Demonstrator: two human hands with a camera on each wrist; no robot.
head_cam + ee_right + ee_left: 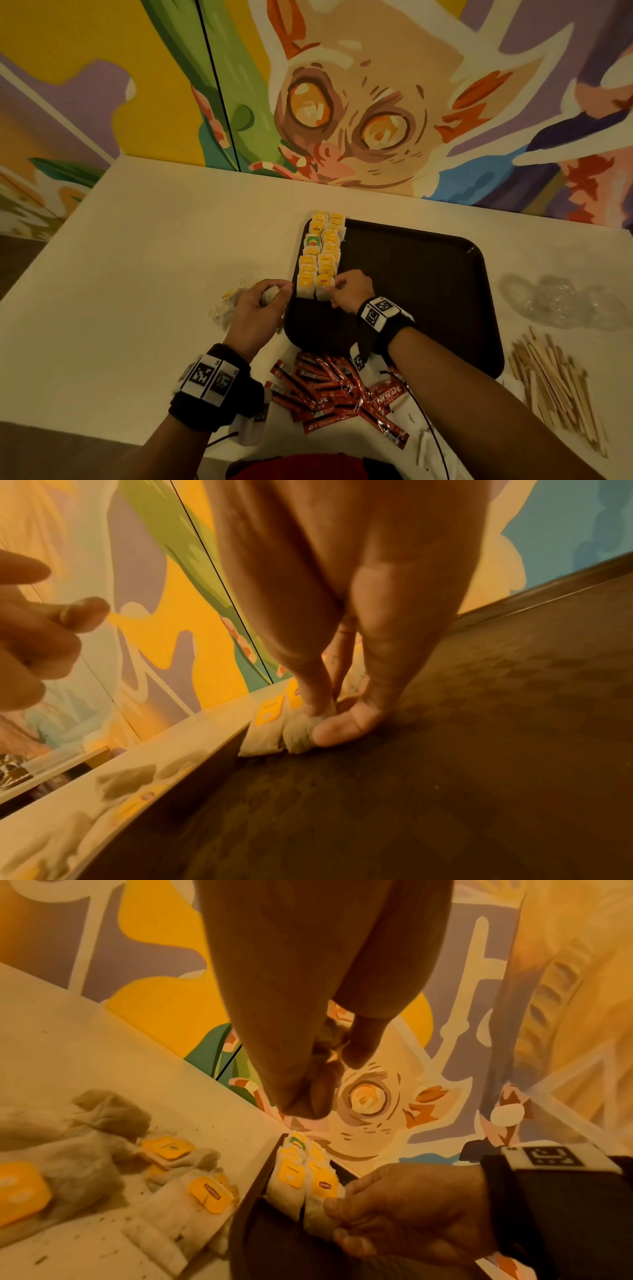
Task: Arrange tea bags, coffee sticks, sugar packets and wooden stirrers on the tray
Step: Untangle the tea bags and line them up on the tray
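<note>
Head view, centre frame: right hand (351, 291) pinched the nearest tea bag (324, 287) between thumb and fingertips, at the near end of two rows on the dark tray (411, 274). Left hand (255, 308), just left of the tray, curled round another tea bag (269, 295).
</note>
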